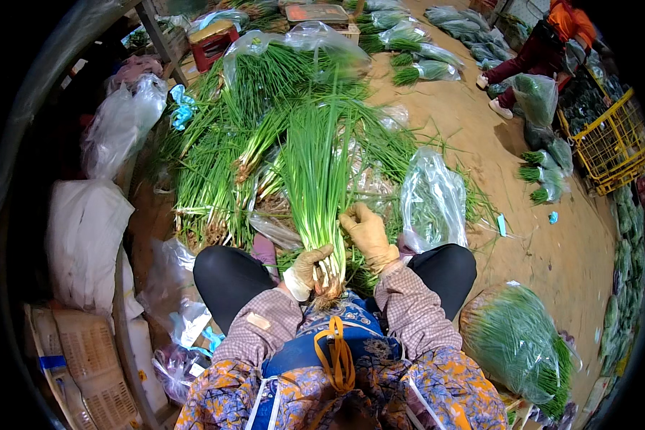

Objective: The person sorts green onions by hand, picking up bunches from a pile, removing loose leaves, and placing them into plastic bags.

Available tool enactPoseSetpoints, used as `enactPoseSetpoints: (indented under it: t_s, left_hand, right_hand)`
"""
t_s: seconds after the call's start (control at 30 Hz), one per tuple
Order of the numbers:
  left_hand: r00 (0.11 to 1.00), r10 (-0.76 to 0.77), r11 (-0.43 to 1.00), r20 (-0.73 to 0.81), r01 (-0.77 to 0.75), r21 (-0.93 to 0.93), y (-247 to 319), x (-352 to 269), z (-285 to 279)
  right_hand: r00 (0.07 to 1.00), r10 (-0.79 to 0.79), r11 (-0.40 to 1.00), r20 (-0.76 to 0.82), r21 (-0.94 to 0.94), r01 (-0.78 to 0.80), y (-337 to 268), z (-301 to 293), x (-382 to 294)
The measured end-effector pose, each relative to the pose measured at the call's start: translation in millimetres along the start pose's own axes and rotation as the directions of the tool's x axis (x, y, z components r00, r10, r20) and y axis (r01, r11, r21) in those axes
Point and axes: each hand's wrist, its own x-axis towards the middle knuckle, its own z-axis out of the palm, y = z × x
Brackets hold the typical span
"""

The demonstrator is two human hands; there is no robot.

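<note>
A long bunch of green onions (pixel 317 177) rises in front of me, its roots towards my lap and its green tops pointing away. My left hand (pixel 305 269), in a tan work glove, grips the white stems just above the roots. On the bunch's right side, my gloved right hand (pixel 366 231) has thumb and forefinger bent together at the outer stalks; whether a stalk is pinched between them cannot be made out. Loose green onions (pixel 209 188) are heaped beyond and to the left. A clear plastic bag (pixel 432 199) lies by my right knee.
A bagged green onion bundle (pixel 516 338) sits at my right. Several wrapped bundles (pixel 430 70) line the floor ahead. A person (pixel 543 48) stands at the far right by a yellow crate (pixel 613 142). A red stool (pixel 213 45) and a scale (pixel 317 14) stand beyond the heap.
</note>
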Motion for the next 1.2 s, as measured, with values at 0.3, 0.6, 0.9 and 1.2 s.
enactPoseSetpoints:
  t_s: [0.3,0.6,0.9,1.2]
  left_hand:
    - [0.993,-0.021,1.0,-0.118,0.024,0.019,-5,1,-13]
    - [0.975,0.155,0.981,-0.158,-0.133,0.142,-12,8,-23]
    - [0.96,0.164,0.977,-0.227,-0.126,0.173,-8,0,-19]
    - [0.957,-0.024,0.999,-0.289,0.016,-0.03,-4,5,-17]
  right_hand:
    - [0.969,-0.149,0.869,0.195,-0.442,0.222,-16,5,-9]
    - [0.965,0.039,0.804,0.259,-0.581,0.124,-18,14,1]
    - [0.973,-0.13,0.825,0.19,-0.523,0.212,-14,24,-11]
    - [0.913,-0.384,0.763,0.137,-0.511,0.397,9,31,-9]
